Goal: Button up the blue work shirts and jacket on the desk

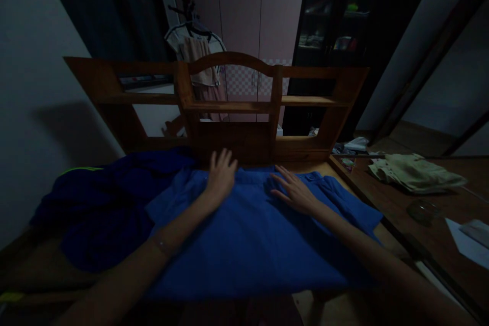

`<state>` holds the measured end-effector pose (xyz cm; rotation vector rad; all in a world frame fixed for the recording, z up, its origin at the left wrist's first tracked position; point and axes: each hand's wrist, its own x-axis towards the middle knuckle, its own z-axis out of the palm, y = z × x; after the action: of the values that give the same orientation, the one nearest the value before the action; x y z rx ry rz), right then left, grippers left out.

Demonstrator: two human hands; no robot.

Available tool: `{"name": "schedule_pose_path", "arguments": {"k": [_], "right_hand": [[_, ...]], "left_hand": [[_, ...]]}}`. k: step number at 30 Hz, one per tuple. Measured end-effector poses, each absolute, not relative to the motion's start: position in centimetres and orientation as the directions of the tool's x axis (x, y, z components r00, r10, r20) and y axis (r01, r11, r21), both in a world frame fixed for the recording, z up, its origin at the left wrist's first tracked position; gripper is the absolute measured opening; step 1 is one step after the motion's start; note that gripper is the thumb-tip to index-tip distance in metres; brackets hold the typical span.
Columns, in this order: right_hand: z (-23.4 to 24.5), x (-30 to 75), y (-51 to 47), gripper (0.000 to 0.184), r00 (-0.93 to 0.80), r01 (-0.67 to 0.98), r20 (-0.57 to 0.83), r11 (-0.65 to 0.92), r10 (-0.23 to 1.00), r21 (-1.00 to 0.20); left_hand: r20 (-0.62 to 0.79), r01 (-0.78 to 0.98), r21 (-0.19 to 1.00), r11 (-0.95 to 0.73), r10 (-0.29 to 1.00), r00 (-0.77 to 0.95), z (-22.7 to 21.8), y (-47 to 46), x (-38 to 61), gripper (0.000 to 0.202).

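Observation:
A blue short-sleeved shirt [244, 234] lies spread on the wooden desk, its collar end toward the shelf and its lower edge reaching the desk's front. Over the upper left part of the shirt is my left hand [221, 178], fingers apart and pointing away from me. My right hand [292, 191] is over the upper right part near the collar, its fingers also spread. Neither hand grips the cloth; whether the palms press on it is hard to tell in the dim light. A bunched dark blue garment [114, 204] lies against the shirt's left side.
Behind the shirt stands a wooden shelf unit [229, 107] with several openings. To the right, a brown table [446, 204] holds a folded pale green cloth [416, 172], a glass dish [423, 211] and white paper [466, 244]. Clothes [198, 56] hang on a rack behind.

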<state>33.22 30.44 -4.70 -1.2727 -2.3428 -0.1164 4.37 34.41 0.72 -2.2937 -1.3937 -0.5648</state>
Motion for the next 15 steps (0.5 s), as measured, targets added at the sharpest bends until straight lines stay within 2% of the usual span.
{"name": "schedule_pose_path", "arguments": {"k": [2,4,8,15], "right_hand": [[-5.8,30.8,30.3,0.06,-0.511,0.774,0.382,0.605,0.77,-0.185],[-6.8,29.8,30.3,0.06,-0.525,0.765,0.332,0.606,0.783,-0.219],[-8.3,32.0,30.3,0.058,-0.513,0.787,0.255,0.568,0.819,-0.24],[-9.9,40.7,29.6,0.056,-0.378,0.897,0.214,0.414,0.901,-0.158]], "left_hand": [[0.456,0.834,-0.109,-0.54,0.718,0.525,-1.3,32.3,8.1,0.046],[0.372,0.816,-0.049,-0.576,0.748,0.55,-3.9,31.3,9.4,0.052],[0.27,0.888,0.072,-0.455,0.866,0.422,-7.6,32.1,5.3,0.057],[0.257,0.935,0.027,-0.354,0.906,0.336,-7.7,34.2,-3.3,0.059]]}}
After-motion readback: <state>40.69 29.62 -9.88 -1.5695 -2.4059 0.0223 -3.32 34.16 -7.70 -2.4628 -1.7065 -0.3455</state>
